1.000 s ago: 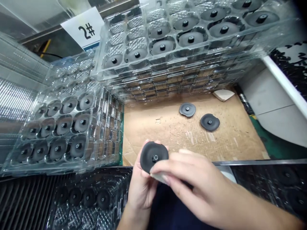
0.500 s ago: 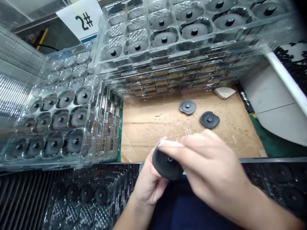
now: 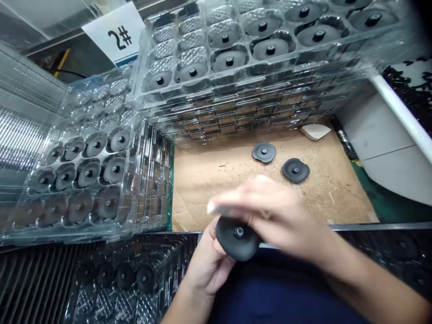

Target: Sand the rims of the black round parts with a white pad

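Over the front edge of the cardboard, my left hand (image 3: pixel 207 263) is closed on a black rubber disc (image 3: pixel 238 240) with a short stud at its centre. The disc is tilted, its stud side facing me. Just above the disc's far edge is my right hand (image 3: pixel 266 211), smeared by motion. Its fingers reach left across that edge, and I cannot make out whether they hold anything. Beyond my hands, a grey disc (image 3: pixel 264 152) and a darker disc (image 3: pixel 295 170) of the same kind lie on the cardboard (image 3: pixel 202 180).
Stacked clear trays (image 3: pixel 189 99) with discs in their pockets stand at the back. Another tray stack (image 3: pixel 135 180) is on the left, a darker one (image 3: pixel 111 274) at the lower left. A white wedge (image 3: pixel 316 131) lies by a white bin (image 3: pixel 388 135) on the right.
My right hand has shifted up and left off the disc's face, uncovering the stud. My left hand keeps the disc in nearly the same place. The view has tilted slightly.
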Demonstrator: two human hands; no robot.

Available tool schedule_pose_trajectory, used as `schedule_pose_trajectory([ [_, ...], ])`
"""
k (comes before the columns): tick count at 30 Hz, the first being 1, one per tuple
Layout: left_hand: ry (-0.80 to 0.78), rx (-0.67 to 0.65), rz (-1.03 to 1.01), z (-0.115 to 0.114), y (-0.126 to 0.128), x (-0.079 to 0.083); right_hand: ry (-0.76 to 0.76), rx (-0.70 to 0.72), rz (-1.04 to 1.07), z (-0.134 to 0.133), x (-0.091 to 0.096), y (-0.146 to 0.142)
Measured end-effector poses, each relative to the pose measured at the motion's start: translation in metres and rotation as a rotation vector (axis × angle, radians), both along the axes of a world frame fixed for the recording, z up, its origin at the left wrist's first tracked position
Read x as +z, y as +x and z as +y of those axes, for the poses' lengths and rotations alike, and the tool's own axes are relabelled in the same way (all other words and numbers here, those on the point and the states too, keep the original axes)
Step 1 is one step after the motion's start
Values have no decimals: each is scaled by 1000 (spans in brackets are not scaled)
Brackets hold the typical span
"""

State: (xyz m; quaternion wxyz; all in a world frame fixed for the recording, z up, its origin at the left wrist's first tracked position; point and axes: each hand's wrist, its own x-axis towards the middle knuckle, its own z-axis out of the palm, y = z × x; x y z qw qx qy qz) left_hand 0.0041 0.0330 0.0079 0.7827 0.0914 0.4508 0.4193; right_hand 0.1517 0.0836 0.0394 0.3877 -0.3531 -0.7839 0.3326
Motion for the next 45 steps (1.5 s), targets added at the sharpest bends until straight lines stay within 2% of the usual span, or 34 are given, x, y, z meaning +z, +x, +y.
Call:
schedule_pose_trajectory([
  [2, 44, 8, -125, 1, 0, 5, -135, -222, -23, 7, -17, 12],
  [4, 89, 12, -242, 2, -3, 7, -220, -317, -75, 4, -41, 20],
  [8, 36, 35, -240, 1, -8, 4, -293, -185, -152, -21, -93, 21],
  [10, -16, 42, -209, 1, -9, 2, -304, -157, -163, -29, -106, 20],
  [11, -17, 37, -213, 2, -9, 2, -309, -163, -164, -30, -105, 21],
  [13, 30, 12, -257, 3, -7, 3, -314, -215, -155, -25, -90, 24],
  [16, 101, -13, -278, 2, -3, 4, -231, -316, -93, -15, -41, 23],
  [17, 110, -11, -251, 1, -2, 3, -148, -296, -60, -14, -24, 20],
  [19, 115, -7, -164, -2, -1, 1, 41, -122, -20, -11, 0, 12],
  [21, 114, 29, -64, -5, -4, -3, 126, 5, -32, -8, 4, 6],
  [23, 111, 81, -23, -6, -8, -6, 29, -49, -74, -6, -11, 7],
  [26, 130, 132, -76, -5, -15, -9, -209, -187, -147, -12, -54, 17],
  [29, 157, 128, -132, -2, -17, -8, -279, -163, -175, -29, -94, 22],
  [31, 151, 117, -143, 0, -15, -6, -290, -145, -173, -37, -106, 22],
  [32, 144, 115, -139, 1, -14, -4, -298, -152, -167, -39, -106, 22],
  [34, 127, 123, -119, 2, -10, -2, -311, -211, -147, -35, -91, 20],
  [38, 123, 161, -61, 0, -4, 2, -235, -430, 13, -23, -31, 6],
  [39, 117, 165, -43, -1, -3, 2, -161, -414, 68, -22, -16, 1],
  [41, 91, 161, -15, -3, -3, 3, -9, -252, 99, -23, 5, -10],
  [42, 85, 160, -10, -4, -4, 3, 17, -148, 80, -24, 11, -14],
  [45, 114, 182, -3, -5, -6, 0, -107, 98, -50, -24, 15, -19],
])
